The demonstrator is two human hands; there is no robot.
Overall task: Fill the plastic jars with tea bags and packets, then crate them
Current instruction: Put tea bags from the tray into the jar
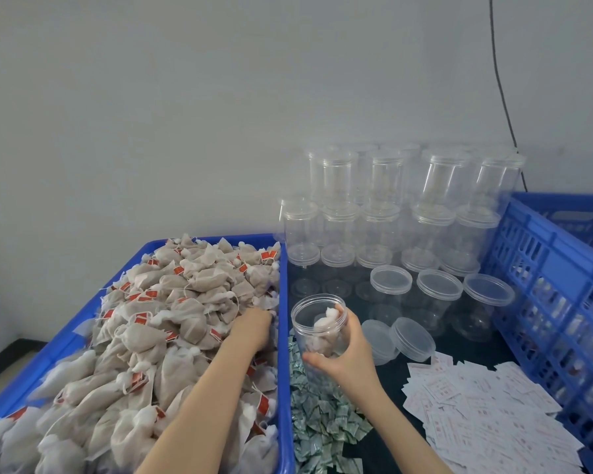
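Observation:
My right hand (348,354) grips a clear open plastic jar (317,323), tilted toward the tray, with a few tea bags inside. My left hand (252,326) reaches into the heap of beige tea bags (158,336) with red tags in the blue tray (283,388); its fingers are buried among the bags, so whether they hold one is hidden. Green-and-white packets (319,415) lie below the jar. White paper packets (486,405) are spread at the right.
Stacks of lidded empty jars (391,206) stand against the wall, with three more lidded jars (439,289) in front. Two loose lids (411,338) lie on the dark table. A blue slatted crate (555,302) stands on the right.

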